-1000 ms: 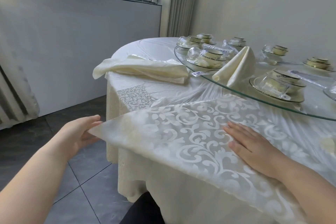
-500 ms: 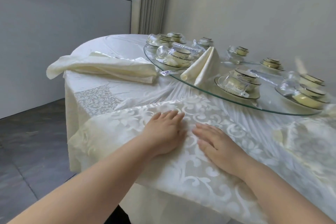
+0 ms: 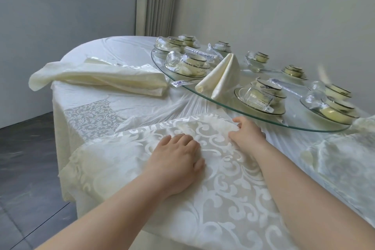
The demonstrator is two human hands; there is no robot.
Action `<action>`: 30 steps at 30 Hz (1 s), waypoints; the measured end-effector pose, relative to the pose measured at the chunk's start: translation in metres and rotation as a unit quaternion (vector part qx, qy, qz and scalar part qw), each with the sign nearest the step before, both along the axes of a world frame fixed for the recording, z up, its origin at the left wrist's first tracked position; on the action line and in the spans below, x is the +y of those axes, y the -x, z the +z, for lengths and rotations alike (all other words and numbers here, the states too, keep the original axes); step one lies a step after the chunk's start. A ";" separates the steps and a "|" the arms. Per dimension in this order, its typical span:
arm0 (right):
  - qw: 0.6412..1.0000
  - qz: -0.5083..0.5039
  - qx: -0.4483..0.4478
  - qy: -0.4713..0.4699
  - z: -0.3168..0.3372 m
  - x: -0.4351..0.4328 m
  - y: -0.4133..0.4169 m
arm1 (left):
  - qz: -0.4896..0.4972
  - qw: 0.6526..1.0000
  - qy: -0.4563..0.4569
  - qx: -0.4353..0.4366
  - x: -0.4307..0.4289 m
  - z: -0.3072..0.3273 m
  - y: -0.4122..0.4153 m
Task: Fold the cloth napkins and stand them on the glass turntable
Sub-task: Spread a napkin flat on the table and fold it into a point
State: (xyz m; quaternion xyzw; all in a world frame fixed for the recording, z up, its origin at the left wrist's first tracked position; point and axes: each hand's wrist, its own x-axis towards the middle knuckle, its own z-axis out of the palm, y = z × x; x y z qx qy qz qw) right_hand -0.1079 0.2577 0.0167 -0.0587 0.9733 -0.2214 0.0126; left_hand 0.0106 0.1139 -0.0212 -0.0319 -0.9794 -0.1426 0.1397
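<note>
A cream damask napkin [image 3: 227,193] with a scroll pattern lies spread over the table's near edge. My left hand [image 3: 178,160] presses flat on its middle. My right hand [image 3: 246,133] pinches the napkin's far edge, bunching the cloth there. A folded cream napkin [image 3: 220,76] stands as a peaked shape on the near rim of the glass turntable [image 3: 284,123]. A stack of plain folded napkins [image 3: 101,77] lies on the table to the left.
Several shrink-wrapped sets of bowls, plates and glasses, such as the tableware set [image 3: 261,95], ring the turntable. More crumpled cream cloth [image 3: 341,156] lies at the right. The round table [image 3: 121,50] stands near a grey wall, with dark floor tiles [image 3: 24,148] at left.
My left hand came in from the napkin's left corner onto its middle. My right hand slid forward from lying flat and now pinches the far edge. The view shifted right.
</note>
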 end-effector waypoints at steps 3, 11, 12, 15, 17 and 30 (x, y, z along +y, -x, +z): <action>1.000 -0.029 0.006 0.010 -0.001 -0.005 0.006 | -0.002 1.000 0.015 -0.021 0.000 0.001 0.000; 0.992 0.016 0.127 0.016 -0.003 -0.009 0.023 | -0.014 0.992 0.027 -0.124 0.001 0.007 0.013; 0.991 0.026 0.129 0.034 -0.004 -0.009 0.024 | -0.013 0.991 0.029 -0.132 0.001 0.007 0.017; 0.984 0.052 0.144 0.095 -0.004 -0.007 0.028 | -0.012 0.990 0.030 -0.138 0.001 0.008 0.028; 0.975 0.066 0.164 0.131 -0.004 -0.004 0.027 | -0.011 0.990 0.027 -0.138 0.001 0.008 0.030; 0.972 0.182 0.028 -0.144 -0.018 0.009 0.022 | 0.008 0.992 0.030 -0.122 0.003 0.010 0.017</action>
